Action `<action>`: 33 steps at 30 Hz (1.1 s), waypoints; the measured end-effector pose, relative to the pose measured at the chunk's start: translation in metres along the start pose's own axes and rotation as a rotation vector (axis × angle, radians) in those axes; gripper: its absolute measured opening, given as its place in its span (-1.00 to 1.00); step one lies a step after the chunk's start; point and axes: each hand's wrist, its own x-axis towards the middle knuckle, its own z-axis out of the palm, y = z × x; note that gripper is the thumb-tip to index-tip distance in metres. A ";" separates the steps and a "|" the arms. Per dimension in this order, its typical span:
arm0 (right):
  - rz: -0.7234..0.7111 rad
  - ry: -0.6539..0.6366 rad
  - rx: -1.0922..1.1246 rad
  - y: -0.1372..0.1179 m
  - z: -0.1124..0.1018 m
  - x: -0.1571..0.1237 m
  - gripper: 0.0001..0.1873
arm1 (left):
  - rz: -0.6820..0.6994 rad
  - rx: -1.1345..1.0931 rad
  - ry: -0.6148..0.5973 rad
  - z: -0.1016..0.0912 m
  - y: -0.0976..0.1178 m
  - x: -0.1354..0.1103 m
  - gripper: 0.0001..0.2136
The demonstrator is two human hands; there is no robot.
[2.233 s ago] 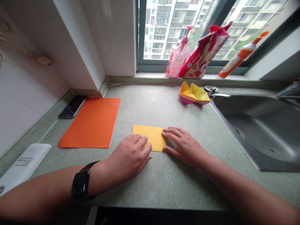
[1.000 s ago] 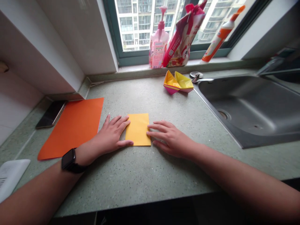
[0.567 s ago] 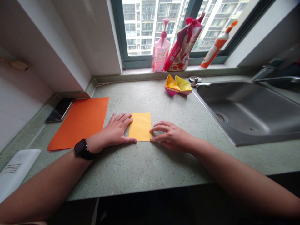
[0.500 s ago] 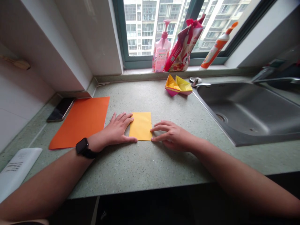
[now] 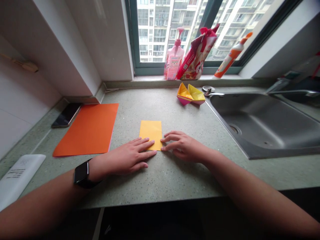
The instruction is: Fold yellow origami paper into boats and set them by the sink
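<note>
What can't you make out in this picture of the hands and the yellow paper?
In the head view:
The lower edge of the yellow paper: covered by the left hand and right hand.
The print on the pink pump bottle: too small to read.
The steel sink's right side: cut off by the picture's edge.

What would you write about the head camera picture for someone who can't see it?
The left hand and right hand rest on a speckled counter, their fingertips touching a small yellow paper. An orange paper lies to the left, and folded paper boats sit beside a steel sink.
</note>
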 end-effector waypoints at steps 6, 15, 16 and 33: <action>0.018 -0.014 0.028 -0.001 -0.001 -0.001 -0.44 | -0.026 -0.029 0.085 0.000 -0.002 0.005 -0.53; 0.016 -0.026 0.047 0.000 -0.003 0.002 -0.40 | -0.056 0.060 0.040 0.002 0.005 0.016 -0.47; 0.018 -0.016 0.050 0.001 -0.003 0.002 -0.40 | -0.056 0.076 0.039 0.002 0.007 0.019 -0.47; 0.186 0.202 -0.001 0.011 0.005 0.005 -0.59 | -0.177 0.028 0.433 0.023 -0.004 0.031 -0.85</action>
